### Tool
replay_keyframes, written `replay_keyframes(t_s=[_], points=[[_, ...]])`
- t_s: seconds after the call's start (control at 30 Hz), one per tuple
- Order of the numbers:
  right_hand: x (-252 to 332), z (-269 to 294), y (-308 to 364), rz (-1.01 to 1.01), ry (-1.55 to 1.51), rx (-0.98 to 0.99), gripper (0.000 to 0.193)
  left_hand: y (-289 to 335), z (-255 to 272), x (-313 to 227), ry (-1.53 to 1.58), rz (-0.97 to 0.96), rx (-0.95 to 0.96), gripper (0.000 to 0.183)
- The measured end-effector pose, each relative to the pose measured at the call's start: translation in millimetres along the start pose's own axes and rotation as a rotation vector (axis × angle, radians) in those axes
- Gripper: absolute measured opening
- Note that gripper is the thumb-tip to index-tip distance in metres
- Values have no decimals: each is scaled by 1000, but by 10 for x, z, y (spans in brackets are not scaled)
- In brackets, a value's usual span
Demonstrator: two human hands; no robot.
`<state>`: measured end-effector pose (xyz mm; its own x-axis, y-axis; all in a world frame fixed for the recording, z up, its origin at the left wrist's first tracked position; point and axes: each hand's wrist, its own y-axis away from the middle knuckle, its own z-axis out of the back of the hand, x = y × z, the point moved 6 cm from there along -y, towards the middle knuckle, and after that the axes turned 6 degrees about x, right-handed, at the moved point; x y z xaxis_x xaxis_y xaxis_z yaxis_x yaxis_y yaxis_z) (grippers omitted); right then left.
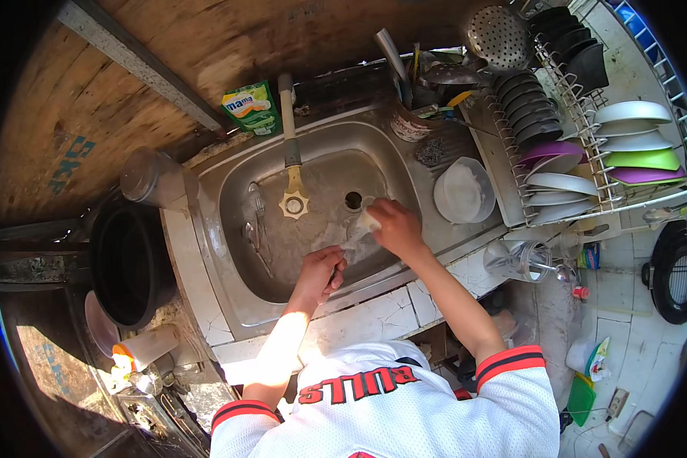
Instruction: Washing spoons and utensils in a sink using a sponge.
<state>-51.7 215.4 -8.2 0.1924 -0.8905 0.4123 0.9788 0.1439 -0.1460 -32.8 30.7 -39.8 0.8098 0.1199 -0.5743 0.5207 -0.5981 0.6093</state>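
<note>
Both my hands are over the steel sink [229, 229]. My left hand [320, 271] is closed around the handle of a thin metal utensil [351, 243]; its kind is unclear. My right hand [395, 227] grips a pale sponge [368, 221] pressed against the utensil's far end, close to the drain hole [353, 200]. In the basin's left part lie a fork [256, 201] and a spoon [249, 232]. A wooden-handled slotted tool [290, 153] rests from the sink's back rim down into the basin.
An upturned white bowl [463, 191] sits right of the basin. A wire dish rack [588, 164] with several plates and bowls stands at the right. A green packet [250, 105] leans behind the sink. A black pot [130, 263] is at the left, a glass jug [519, 259] near the counter edge.
</note>
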Motion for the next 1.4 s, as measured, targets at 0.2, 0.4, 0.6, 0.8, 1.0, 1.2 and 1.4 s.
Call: replay_keyframes(t_s=[0.2,0.4,0.6,0.8,1.0,1.2,1.4], points=[[11,102,-176,-171,-330,-178,33,53,63,-70,-498,-208,-232,19],[181,-82,-178,-216,-374,-126,34,283,-252,-303,-940,-556,-334,14],[378,84,-124,-55,-246,-196,32,396,-268,-251,-1030,-788,-386,13],[425,-13,-82,-127,-314,-189,36,370,-310,-322,-1079,-852,-380,11],[134,-88,-81,-169,-278,-281,42,367,-401,-312,-1077,-820,-374,9],[84,-641,96,-981,-1587,-45,25,209,-412,-440,-1125,-874,-420,7],[105,-562,-102,-744,-1818,-17,31,-57,-515,-501,-1140,-936,-338,10]])
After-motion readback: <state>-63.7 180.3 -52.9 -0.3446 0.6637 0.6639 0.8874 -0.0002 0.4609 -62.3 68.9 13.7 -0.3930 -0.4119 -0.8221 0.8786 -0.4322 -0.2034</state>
